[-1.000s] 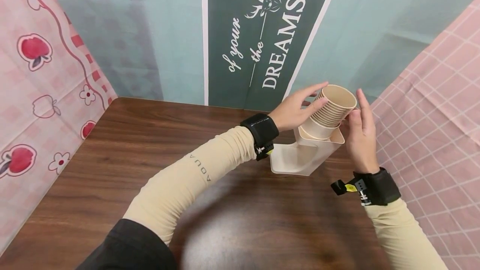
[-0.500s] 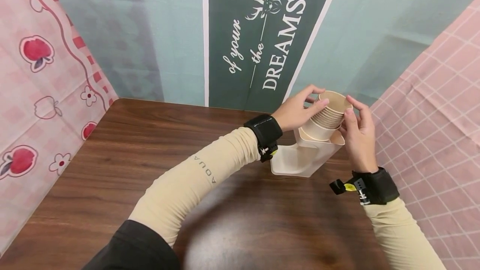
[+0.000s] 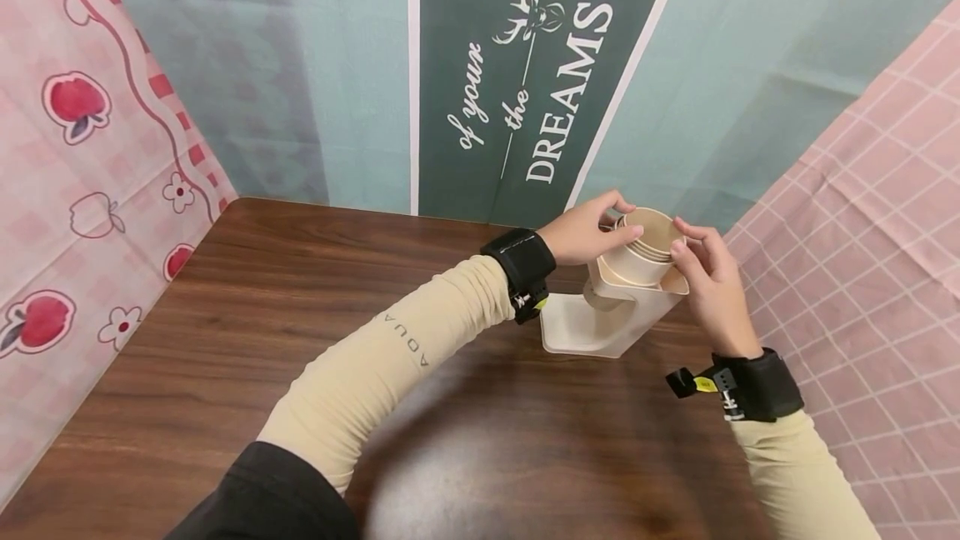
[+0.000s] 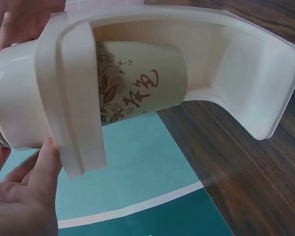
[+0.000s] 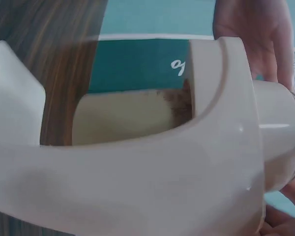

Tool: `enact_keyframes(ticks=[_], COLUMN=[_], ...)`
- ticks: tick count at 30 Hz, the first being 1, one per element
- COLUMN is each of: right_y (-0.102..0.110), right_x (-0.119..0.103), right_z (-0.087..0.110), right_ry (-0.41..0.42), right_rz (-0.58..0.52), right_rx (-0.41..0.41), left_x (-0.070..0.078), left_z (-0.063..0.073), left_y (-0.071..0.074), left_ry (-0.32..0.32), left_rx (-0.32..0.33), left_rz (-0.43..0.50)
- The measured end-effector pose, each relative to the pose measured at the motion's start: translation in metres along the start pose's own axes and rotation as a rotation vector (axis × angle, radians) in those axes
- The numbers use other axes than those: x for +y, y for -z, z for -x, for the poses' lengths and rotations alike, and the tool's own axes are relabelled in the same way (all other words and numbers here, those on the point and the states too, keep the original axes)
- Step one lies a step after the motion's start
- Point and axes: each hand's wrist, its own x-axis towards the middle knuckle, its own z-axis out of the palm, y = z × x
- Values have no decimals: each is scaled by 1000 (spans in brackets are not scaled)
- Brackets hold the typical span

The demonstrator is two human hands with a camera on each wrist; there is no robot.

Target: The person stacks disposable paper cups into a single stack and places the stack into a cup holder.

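Observation:
A stack of paper cups sits in the ring of a cream plastic cup dispenser, its top rims standing just above the ring. My left hand grips the stack's left side near the rim, thumb over the front. On the opposite side, my right hand pinches the rim between thumb and fingers. Below the ring, the lowest paper cup, printed with brown leaves and characters, pokes through in the left wrist view. In the right wrist view the dispenser's wall hides part of that cup.
The dispenser stands on a dark brown wooden table, near its back right. A blue-green curtain with a dark printed strip hangs behind. Pink cloths flank both sides, the right-hand pink cloth close to my right arm.
The cup stack has slid down into the dispenser, so fewer rims show above the ring and a cup now emerges below it. Both hands moved down with it, the right closing onto the rim.

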Motion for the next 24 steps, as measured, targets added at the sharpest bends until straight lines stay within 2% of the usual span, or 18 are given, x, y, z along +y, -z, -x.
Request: enact_keyframes(ticks=[3, 10, 12, 16, 19, 24], right_y=[3, 11, 12, 12, 12, 14], right_x=[2, 3, 3, 2, 3, 4], right_z=[1, 0, -1, -2, -5, -8], right_ry=[3, 7, 4, 18, 38, 60], right_rz=[90, -65, -77, 36, 138, 218], right_rx=[-21, -81, -93, -105, -102, -97], left_x=[-1, -2, -2, -4, -4, -3], left_z=[0, -2, -3, -3, -4, -6], left_y=[0, 1, 1, 2, 2, 1], left_ry=[11, 15, 14, 12, 7, 7], left_rx=[-9, -13, -8, 1, 11, 3], left_rz=[9, 35, 35, 8, -46, -120])
